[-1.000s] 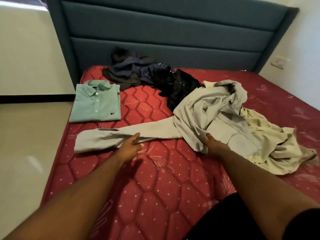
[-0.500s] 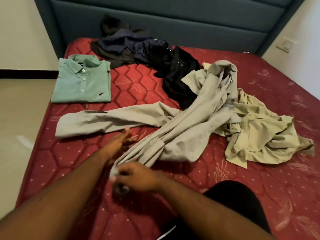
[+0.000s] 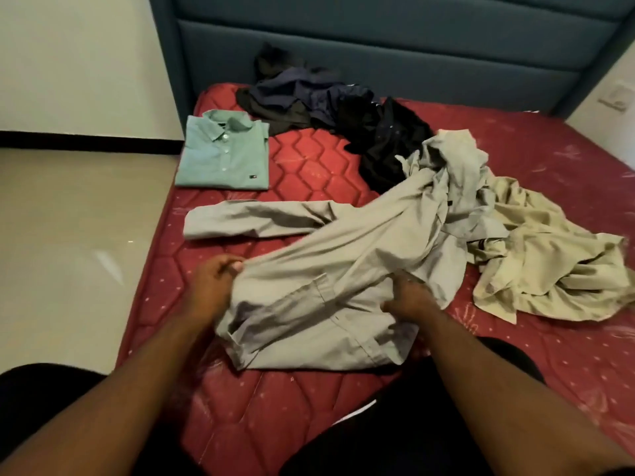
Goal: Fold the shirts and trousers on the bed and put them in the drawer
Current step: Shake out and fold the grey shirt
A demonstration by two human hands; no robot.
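Grey trousers lie across the red mattress, one leg stretched out to the left, the waist end pulled toward me. My left hand grips the trousers' left edge near the waist. My right hand grips the cloth at the right side of the waist. A folded green shirt lies at the mattress's far left. A crumpled beige garment lies to the right. Dark clothes are heaped near the headboard. No drawer is in view.
A blue padded headboard stands behind the bed. Pale tiled floor lies to the left of the mattress edge. A wall socket sits on the right wall. My dark-clad knees are at the bottom.
The waist end of the grey trousers has been drawn nearer to me and spread wider. My hands have moved apart, each now holding one side of it.
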